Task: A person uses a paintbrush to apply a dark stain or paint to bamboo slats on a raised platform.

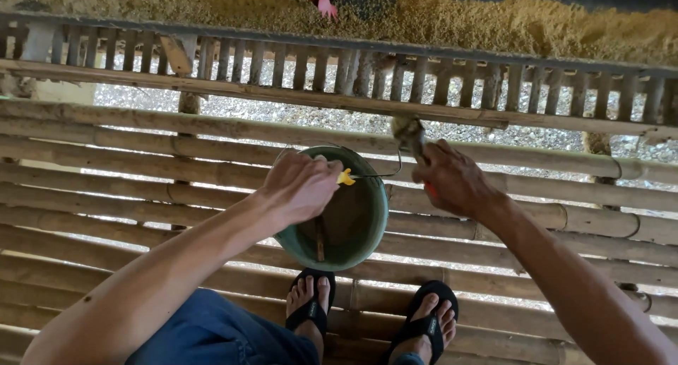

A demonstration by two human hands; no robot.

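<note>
A green bucket (367,227) sits on a floor of bamboo poles (106,188), just in front of the person's two feet in black sandals (311,305), and both hands work at its rim. The left hand (300,187) hangs over the near-left part of the bucket's mouth, its grip clenched on a small yellow piece (345,177) that pokes out between the fingers toward the right. A thin wire handle (385,173) runs from that yellow piece across the bucket's far edge. The right hand (452,178) is just beside the bucket's right rim, its grip closed around a tool with a dirty, pale head (408,132) that sticks up past the knuckles; a bit of red shows under the palm, though what it belongs to cannot be told. Inside the bucket the wall is brownish and a dark stick (320,239) leans near the bottom. Beyond the hands a low slatted railing (424,82) crosses the view, with gravel (296,111) showing through the gaps.
</note>
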